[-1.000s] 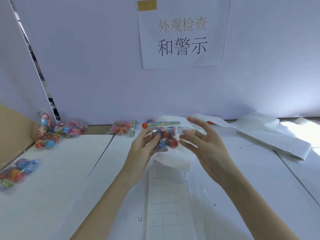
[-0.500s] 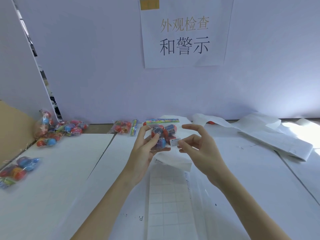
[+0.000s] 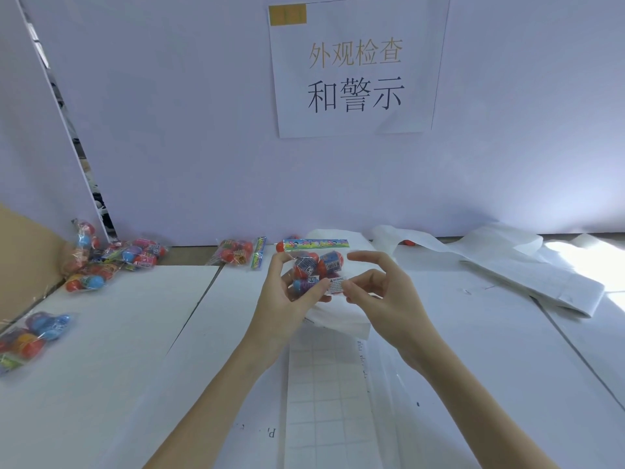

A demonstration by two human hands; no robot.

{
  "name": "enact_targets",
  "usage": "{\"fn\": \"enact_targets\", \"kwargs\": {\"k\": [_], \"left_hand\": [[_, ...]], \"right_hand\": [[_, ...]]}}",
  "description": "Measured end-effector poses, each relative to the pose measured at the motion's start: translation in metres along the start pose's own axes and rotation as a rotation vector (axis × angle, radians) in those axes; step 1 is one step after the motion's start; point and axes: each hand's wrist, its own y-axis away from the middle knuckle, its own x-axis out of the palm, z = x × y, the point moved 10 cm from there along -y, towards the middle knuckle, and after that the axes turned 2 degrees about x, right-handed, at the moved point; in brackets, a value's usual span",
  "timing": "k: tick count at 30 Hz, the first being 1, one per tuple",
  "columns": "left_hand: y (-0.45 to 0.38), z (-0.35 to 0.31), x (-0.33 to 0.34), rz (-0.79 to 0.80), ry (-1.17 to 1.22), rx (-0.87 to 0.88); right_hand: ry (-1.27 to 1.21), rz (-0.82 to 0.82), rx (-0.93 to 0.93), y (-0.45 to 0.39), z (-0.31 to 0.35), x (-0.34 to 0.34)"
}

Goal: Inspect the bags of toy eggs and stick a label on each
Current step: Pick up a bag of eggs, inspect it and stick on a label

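Head view: we press a warning label onto one bag of toy eggs.

Nearest us, our left hand [image 3: 287, 299] grips the bag [image 3: 316, 269] above the surface [image 3: 111, 333]; our right hand [image 3: 378, 292] pinches the label [image 3: 336, 286] against its lower edge. The bag hangs upright, long axis vertical, header card on top. Beyond, three more lots of bags [image 3: 236, 252] wait, so we judge the job only partly done.

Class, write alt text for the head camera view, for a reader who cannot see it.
The left hand holds a clear bag of toy eggs above a white table while the right hand presses a small warning label onto it. More bags lie at left.
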Motion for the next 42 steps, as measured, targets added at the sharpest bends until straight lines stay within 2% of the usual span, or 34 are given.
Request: {"fn": "enact_targets", "kwargs": {"k": [6,11,17,25,29,33,35,37,39,42], "left_hand": [[0.000,-0.005,-0.005,-0.039,-0.002,0.023],[0.001,-0.002,0.000,0.006,0.044,-0.010],[0.002,-0.009,0.004,0.034,0.044,0.036],[0.003,-0.013,0.000,-0.048,-0.008,0.115],[0.002,-0.019,-0.007,-0.106,-0.142,0.207],[0.007,-0.030,-0.009,-0.194,-0.304,0.311],[0.005,-0.029,-0.018,-0.236,-0.236,0.291],[0.000,-0.023,-0.024,-0.218,-0.067,0.203],[0.000,-0.018,-0.021,-0.160,0.049,0.110],[0.003,-0.021,-0.004,-0.041,0.049,0.090]], "right_hand": [[0.008,-0.004,0.007,0.000,-0.002,0.001],[-0.010,-0.014,0.007,0.000,-0.001,-0.001],[-0.016,-0.021,0.014,0.000,-0.002,-0.001],[0.000,-0.004,-0.018,0.002,0.002,0.005],[0.119,-0.097,-0.022,0.003,-0.001,-0.004],[-0.278,-0.117,0.230,0.004,-0.024,-0.005],[-0.265,-0.156,0.250,0.003,-0.027,-0.014],[-0.275,-0.160,0.232,0.002,-0.023,-0.019],[-0.265,-0.087,0.195,0.002,-0.015,-0.012],[-0.198,0.058,0.168,0.004,-0.006,0.011]]}}
